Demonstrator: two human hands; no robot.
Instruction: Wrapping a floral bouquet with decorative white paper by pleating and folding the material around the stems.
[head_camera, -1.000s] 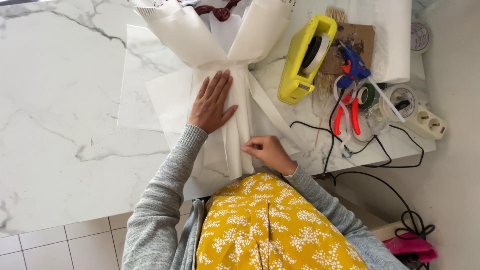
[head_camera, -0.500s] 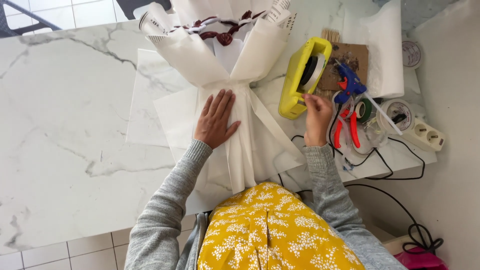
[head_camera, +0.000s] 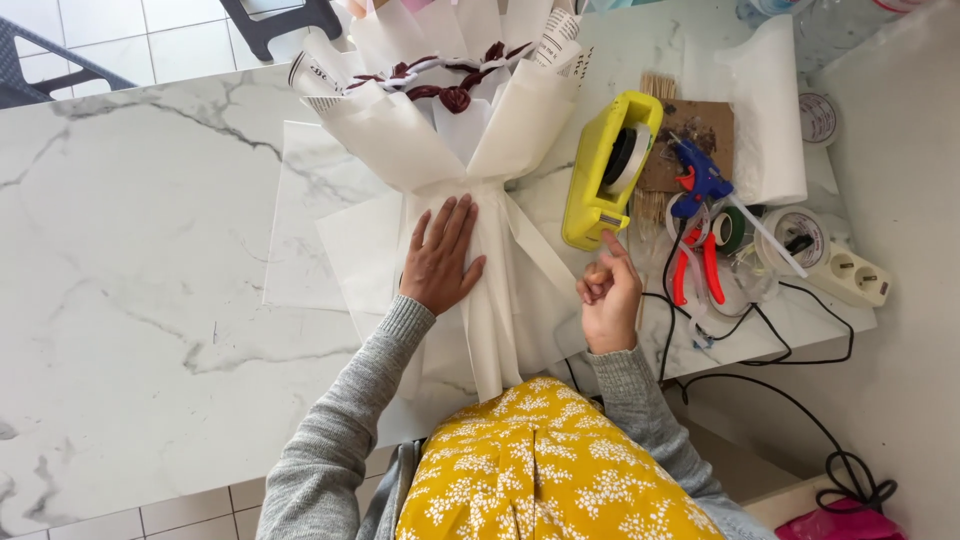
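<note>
Bouquet (head_camera: 455, 150) beside tape dispenser (head_camera: 607, 170), glue gun (head_camera: 700, 178).

This looks like a florist's or gift-wrapping work corner: a white marble-patterned bench (head_camera: 130, 300) carries a bouquet (head_camera: 450, 120) in cream wrapping paper, a yellow tape dispenser (head_camera: 605, 170), a blue glue gun (head_camera: 700, 180), red-handled pliers (head_camera: 695, 270), rolls of tape (head_camera: 800, 232) and a power strip (head_camera: 850, 275) with trailing cables, above a pale tiled floor (head_camera: 140, 30) with dark chairs (head_camera: 280, 18)

Grey knit sleeves, yellow white-flowered apron.
</note>
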